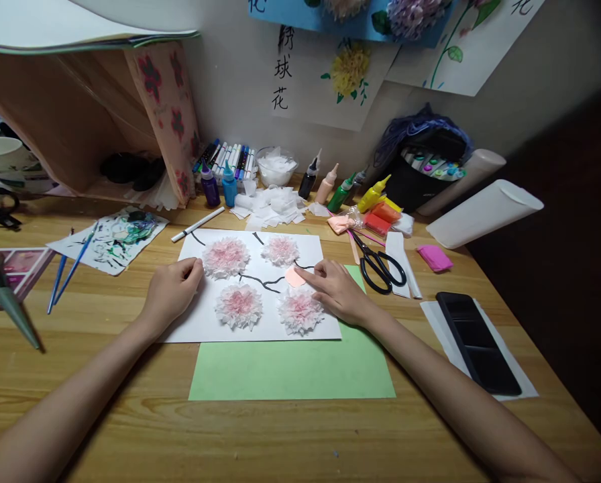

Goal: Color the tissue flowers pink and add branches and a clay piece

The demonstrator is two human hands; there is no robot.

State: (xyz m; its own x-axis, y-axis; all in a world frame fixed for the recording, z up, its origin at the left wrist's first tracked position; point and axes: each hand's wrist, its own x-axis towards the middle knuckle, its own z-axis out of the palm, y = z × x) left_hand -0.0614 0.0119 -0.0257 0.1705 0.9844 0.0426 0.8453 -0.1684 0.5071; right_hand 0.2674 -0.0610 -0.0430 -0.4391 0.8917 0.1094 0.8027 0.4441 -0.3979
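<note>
A white sheet of paper point(194, 327) lies on the table, bearing several pink-and-white crinkled paper flowers point(239, 306) and dark painted branch lines. Resting on its left edge is my left hand point(172, 295), curled into a loose fist beside the upper left flower; nothing shows in it. My right hand point(338, 288) lies over the sheet's right side with index finger stretched out. That fingertip touches a flat, peach-coloured piece point(294, 278), which looks like soft clay, between the two right-hand flowers. Under the sheet, a green paper point(290, 372) sticks out at the front and right.
Black scissors point(375, 266), a phone point(476, 342) and a pink packet point(434, 258) lie at right. Paint bottles point(341, 194) and white paper scraps point(270, 206) stand or lie behind. At left are a marker point(198, 225), brushes point(73, 268) and a paint-stained sheet point(114, 238).
</note>
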